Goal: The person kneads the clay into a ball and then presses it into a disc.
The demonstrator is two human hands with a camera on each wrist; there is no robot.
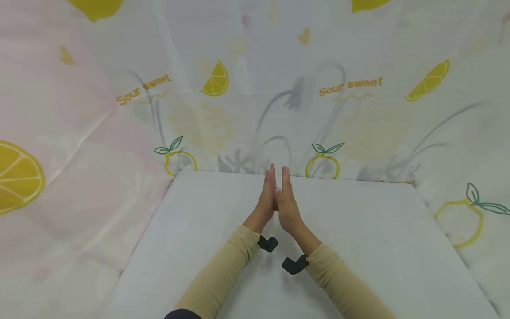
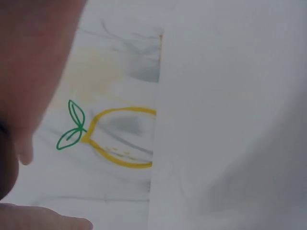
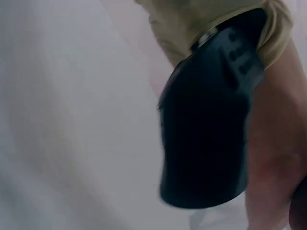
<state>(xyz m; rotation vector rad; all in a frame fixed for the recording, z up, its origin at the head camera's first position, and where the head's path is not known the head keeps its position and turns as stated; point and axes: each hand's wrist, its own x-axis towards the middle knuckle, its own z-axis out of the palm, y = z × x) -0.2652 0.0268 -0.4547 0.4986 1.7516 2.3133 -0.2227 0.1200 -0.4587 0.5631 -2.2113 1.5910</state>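
Observation:
In the head view my left hand (image 1: 266, 197) and right hand (image 1: 288, 206) are raised above the white table (image 1: 350, 221), palms turned toward each other. Their fingers are straight and point away from me, with a narrow gap between the fingertips. Lower down, around the thumbs, the two hands meet or overlap. No object shows between them. The left wrist view catches only blurred parts of a hand at its left edge, with a finger (image 2: 43, 218) at the bottom. A black wrist camera (image 3: 206, 129) below a beige sleeve (image 3: 192, 19) fills much of the right wrist view.
Behind the table hangs a pale cloth (image 1: 247, 124) printed with lemons and words, meeting the table's far edge. More of this cloth runs along both sides. Black wrist cameras stick out inward from the left wrist (image 1: 268, 243) and the right wrist (image 1: 295, 265).

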